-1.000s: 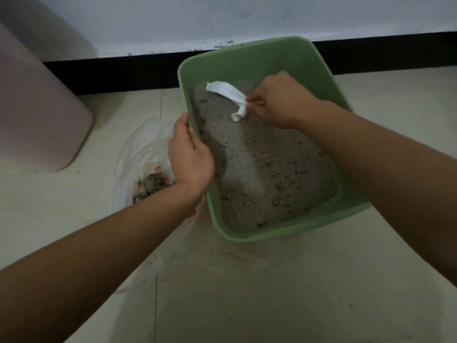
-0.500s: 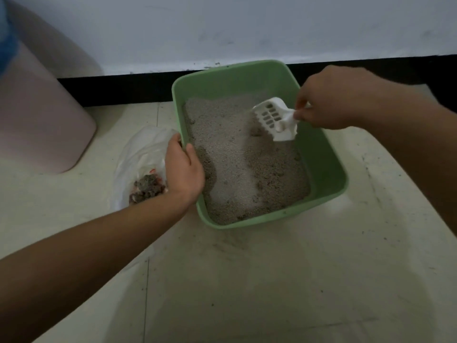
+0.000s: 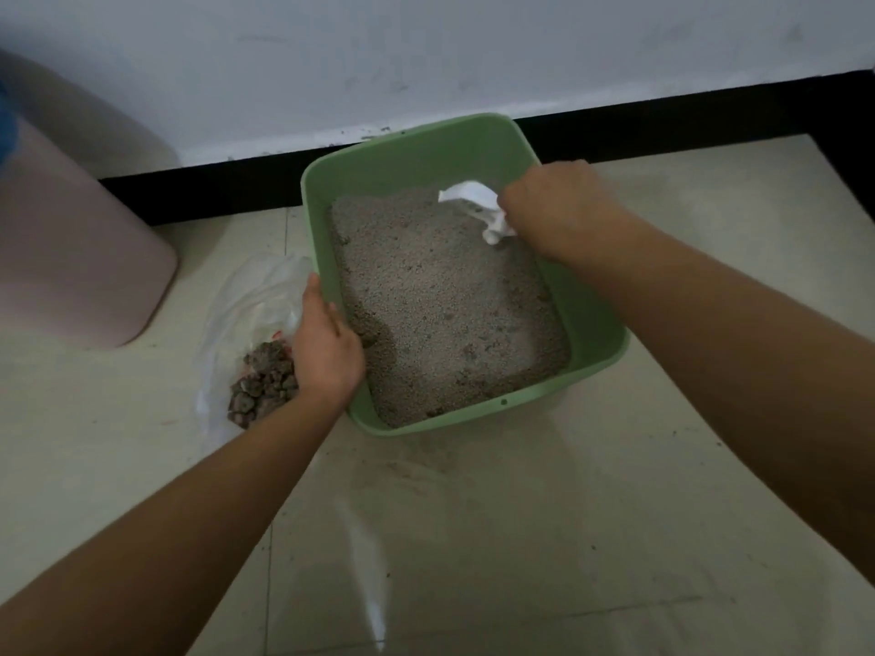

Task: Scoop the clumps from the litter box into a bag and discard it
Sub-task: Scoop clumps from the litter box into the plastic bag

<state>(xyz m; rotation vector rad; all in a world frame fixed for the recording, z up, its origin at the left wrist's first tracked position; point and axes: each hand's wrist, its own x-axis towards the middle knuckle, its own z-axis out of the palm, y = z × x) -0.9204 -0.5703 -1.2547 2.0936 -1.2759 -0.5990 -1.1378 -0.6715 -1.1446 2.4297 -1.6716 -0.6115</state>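
Observation:
A green litter box [image 3: 596, 295] full of grey litter [image 3: 440, 300] sits on the tiled floor by the wall. My right hand [image 3: 558, 205] grips a white slotted scoop [image 3: 473, 201], whose blade is down in the litter at the box's far right corner. My left hand [image 3: 326, 343] holds the box's left rim. Left of the box lies a clear plastic bag [image 3: 251, 305] with a pile of dark clumps [image 3: 263, 381] inside, partly hidden by my left wrist.
A pink bin [image 3: 71, 239] stands at the far left against the wall. A black skirting board [image 3: 686, 116] runs behind the box. Pale floor tiles [image 3: 521, 537] stretch toward me, with litter dust in front of the box.
The scoop was lifted above the right side of the box half a second ago; now it is lowered into the litter at the far right corner. My left hand stays on the rim.

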